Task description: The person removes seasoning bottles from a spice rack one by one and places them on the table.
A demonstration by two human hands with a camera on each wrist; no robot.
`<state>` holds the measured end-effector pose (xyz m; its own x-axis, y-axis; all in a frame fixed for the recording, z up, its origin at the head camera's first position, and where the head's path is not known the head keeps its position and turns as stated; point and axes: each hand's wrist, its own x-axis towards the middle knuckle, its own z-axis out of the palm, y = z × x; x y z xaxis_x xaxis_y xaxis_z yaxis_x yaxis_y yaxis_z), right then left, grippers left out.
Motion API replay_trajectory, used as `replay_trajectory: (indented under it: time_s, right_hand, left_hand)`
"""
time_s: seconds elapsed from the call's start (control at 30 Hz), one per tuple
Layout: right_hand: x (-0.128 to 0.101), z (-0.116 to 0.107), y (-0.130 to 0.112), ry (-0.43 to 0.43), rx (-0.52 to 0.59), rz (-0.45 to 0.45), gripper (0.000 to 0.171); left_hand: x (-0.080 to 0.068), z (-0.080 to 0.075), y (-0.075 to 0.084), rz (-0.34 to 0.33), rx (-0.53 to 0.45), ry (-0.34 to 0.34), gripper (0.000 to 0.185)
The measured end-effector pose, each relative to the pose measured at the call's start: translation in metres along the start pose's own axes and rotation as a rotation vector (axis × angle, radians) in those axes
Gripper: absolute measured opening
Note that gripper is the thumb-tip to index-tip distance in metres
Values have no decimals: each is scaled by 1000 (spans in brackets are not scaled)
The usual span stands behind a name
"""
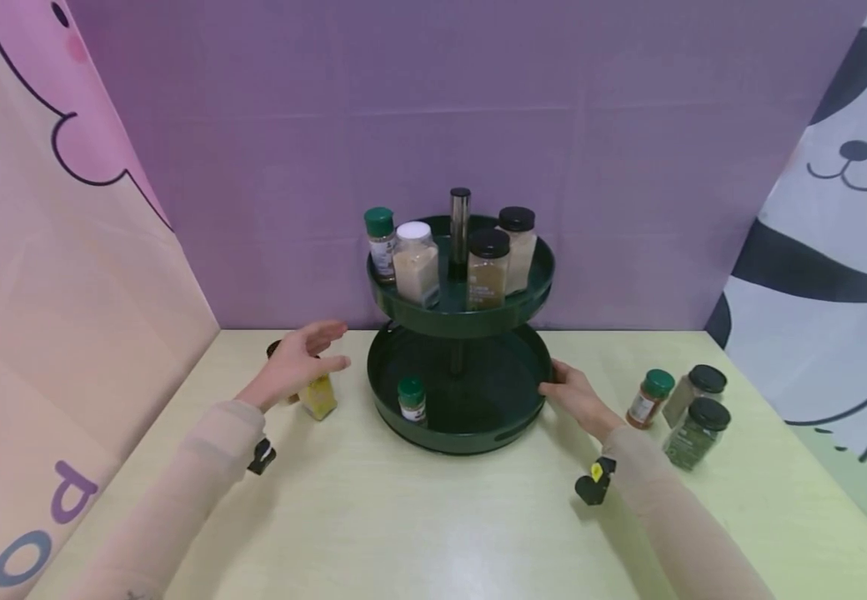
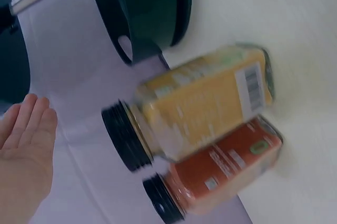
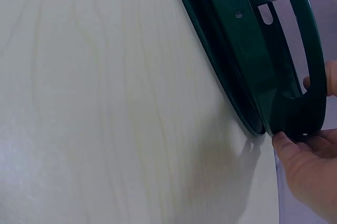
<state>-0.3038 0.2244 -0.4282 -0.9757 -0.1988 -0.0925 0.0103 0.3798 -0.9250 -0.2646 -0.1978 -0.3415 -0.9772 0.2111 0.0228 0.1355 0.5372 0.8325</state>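
A dark green two-tier turntable rack point(image 1: 459, 433) stands mid-table. My right hand point(image 1: 578, 400) grips the right side of its lower tier; in the right wrist view the thumb point(image 3: 289, 150) lies against the tier's wall. My left hand point(image 1: 297, 362) is held out left of the rack, fingers extended, holding nothing. Behind and below it stands a yellow-labelled spice jar point(image 1: 319, 398), partly hidden in the head view. The left wrist view shows that jar with a black lid, beside an orange-red spice jar point(image 2: 226, 169). One green-capped jar point(image 1: 413, 402) sits in the lower tier.
On the upper tier stand several jars, among them a white-lidded jar point(image 1: 416, 265) and a black-lidded jar point(image 1: 488, 271). At the right of the table are a green-capped jar point(image 1: 648, 400) and two black-lidded jars, one with green contents point(image 1: 694, 437). A purple backdrop point(image 1: 291, 167) hangs behind.
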Motion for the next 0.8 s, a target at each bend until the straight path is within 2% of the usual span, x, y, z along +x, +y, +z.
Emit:
replay_trajectory:
  time_s: [0.3, 0.57, 0.8]
  right_hand:
    - [-1, 0, 0, 2, 1, -9, 61]
    - [-1, -1, 0, 8, -1, -1, 61]
    - [0, 0, -1, 8, -7, 9, 61]
  left_hand:
    - [0, 19, 6, 86, -23, -73, 63]
    - [1, 34, 6, 78, -22, -107, 63]
    - [4, 49, 3, 121, -29, -133, 59]
